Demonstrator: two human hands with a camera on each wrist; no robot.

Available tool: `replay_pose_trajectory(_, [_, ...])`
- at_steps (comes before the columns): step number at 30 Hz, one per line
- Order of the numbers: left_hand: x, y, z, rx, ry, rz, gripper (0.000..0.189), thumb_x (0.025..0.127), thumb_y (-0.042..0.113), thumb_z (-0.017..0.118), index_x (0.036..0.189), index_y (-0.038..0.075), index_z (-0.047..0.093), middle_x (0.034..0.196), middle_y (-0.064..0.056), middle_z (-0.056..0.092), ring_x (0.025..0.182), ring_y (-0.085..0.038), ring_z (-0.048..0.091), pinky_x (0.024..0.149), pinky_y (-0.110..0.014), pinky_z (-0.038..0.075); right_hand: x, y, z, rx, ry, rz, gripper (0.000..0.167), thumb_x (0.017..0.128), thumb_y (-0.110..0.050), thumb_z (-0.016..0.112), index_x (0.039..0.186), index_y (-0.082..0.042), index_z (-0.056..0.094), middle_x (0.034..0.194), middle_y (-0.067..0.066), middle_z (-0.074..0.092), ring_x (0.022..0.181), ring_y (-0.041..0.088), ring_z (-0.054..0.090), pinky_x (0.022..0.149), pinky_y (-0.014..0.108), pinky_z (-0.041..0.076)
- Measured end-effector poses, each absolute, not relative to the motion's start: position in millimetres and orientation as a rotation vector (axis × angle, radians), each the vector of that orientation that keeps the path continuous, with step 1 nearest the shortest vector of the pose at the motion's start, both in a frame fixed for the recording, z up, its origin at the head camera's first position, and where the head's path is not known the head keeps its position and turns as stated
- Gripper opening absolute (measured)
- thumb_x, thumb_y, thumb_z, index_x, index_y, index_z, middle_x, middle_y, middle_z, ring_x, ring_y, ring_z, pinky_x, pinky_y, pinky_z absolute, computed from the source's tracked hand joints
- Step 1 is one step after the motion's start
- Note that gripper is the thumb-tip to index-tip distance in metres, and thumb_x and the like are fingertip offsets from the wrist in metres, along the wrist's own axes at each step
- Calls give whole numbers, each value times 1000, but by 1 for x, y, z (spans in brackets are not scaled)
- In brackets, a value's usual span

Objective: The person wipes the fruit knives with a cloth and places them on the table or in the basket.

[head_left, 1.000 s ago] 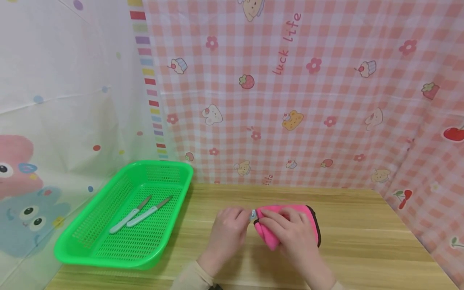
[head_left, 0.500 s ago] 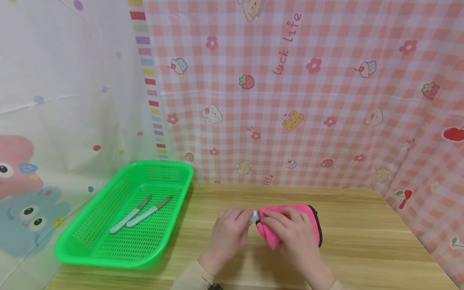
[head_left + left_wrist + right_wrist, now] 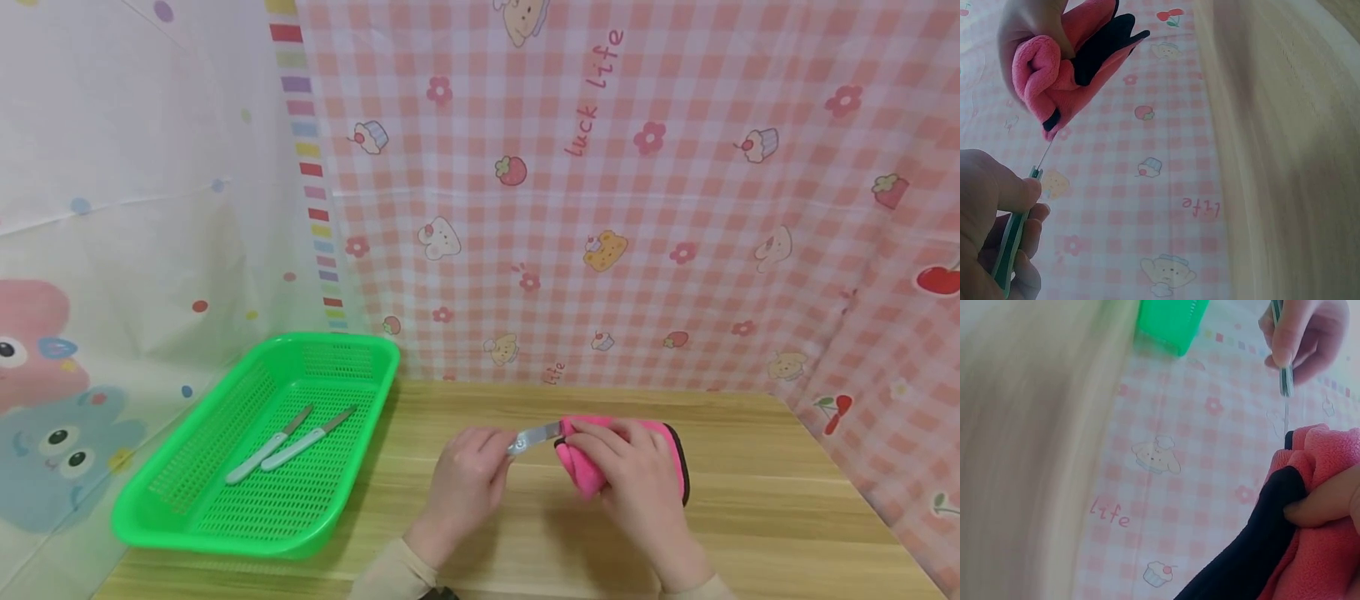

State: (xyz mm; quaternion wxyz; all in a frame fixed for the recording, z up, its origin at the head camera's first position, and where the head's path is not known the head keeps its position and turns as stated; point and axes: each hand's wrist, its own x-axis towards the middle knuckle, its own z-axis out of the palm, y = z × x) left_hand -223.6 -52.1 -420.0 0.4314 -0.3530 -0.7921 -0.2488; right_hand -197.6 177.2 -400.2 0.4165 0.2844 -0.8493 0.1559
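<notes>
In the head view my left hand (image 3: 467,479) grips a small knife (image 3: 538,435) by its handle, with the blade pointing right. Its pale green handle (image 3: 1015,240) lies between thumb and curled fingers in the left wrist view. A pink plush cloth (image 3: 581,473) with a black border is bunched in my right hand (image 3: 641,479). The cloth folds meet the blade's far end, and the tip is hidden there. From the right wrist side, the thin blade (image 3: 1286,415) runs edge-on into the cloth (image 3: 1329,450), whose black border (image 3: 1254,531) hangs below the thumb.
A green perforated basket (image 3: 345,508) stands at the left of the wooden table (image 3: 780,500). Two knives (image 3: 288,442) with pale handles lie side by side in it. Behind the table hangs a pink checked curtain (image 3: 480,208), and a white printed one (image 3: 150,250) hangs at left.
My right hand has moved right with the cloth, while my left hand has shifted slightly left. More of the knife's blade now shows between the hands.
</notes>
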Motion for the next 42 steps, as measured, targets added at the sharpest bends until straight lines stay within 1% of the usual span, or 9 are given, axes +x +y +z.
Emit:
replay_pose_trajectory(6, [-224,-58,-420,-859,-1973,-627,26,74,-3,80,98,4,71,91,-8,70,81,-20,66,72,-32,57,-199,183,-399,700,-2124,383,42,67,5,76,102,-19,75,108,-1,73,95,28,60,77,45,38])
replay_pose_trajectory(14, [-227,-68,-419,-765,-1968,-579,26,72,-3,80,94,3,68,83,-7,67,73,-22,64,63,-36,54,-199,186,-397,690,-2109,366,36,70,2,74,99,-19,75,106,-2,73,91,28,59,75,48,39])
replay_pose_trajectory(18, [-228,-75,-415,-702,-1994,-555,30,70,-4,82,94,4,65,78,-7,64,67,-23,62,58,-37,52,-199,187,-397,694,-2106,369,38,68,3,75,99,-19,75,106,-2,73,90,28,58,75,49,39])
replay_pose_trajectory(21, [-230,-80,-409,-666,-2028,-543,29,71,-3,81,94,4,64,77,-8,64,67,-26,62,57,-39,51,-199,188,-396,694,-2100,368,42,64,5,76,99,-19,75,106,-1,73,90,29,59,74,49,40])
replay_pose_trajectory(25, [-231,-91,-397,-635,-2096,-529,26,74,-3,79,94,3,63,80,-10,64,72,-30,63,62,-42,52,-199,189,-395,690,-2090,359,45,63,6,77,100,-19,75,105,-1,74,90,30,60,72,50,41])
replay_pose_trajectory(33, [-231,-121,-359,-574,-2280,-569,19,80,-1,77,96,1,67,84,-10,69,77,-29,64,71,-44,53,-199,190,-393,693,-2068,350,49,59,6,79,100,-20,76,106,-2,74,88,29,60,64,48,42])
replay_pose_trajectory(36, [-232,-136,-344,-522,-2327,-594,18,82,-2,75,97,0,67,85,-11,68,76,-28,63,69,-43,53,-199,192,-393,686,-2084,353,46,61,3,80,100,-20,76,106,-1,74,88,29,60,63,47,42])
replay_pose_trajectory(39, [-236,-155,-331,-466,-2368,-604,17,83,-2,74,99,-1,67,84,-12,68,73,-27,62,65,-43,53,-199,193,-394,674,-2116,359,43,63,1,81,100,-20,76,108,-2,73,89,28,59,64,46,41])
replay_pose_trajectory(42, [-241,-176,-322,-402,-2423,-628,15,87,-1,71,101,-2,67,85,-14,68,72,-28,60,63,-44,51,-199,194,-394,669,-2135,360,42,64,0,81,101,-21,75,109,-1,73,91,28,59,64,44,40])
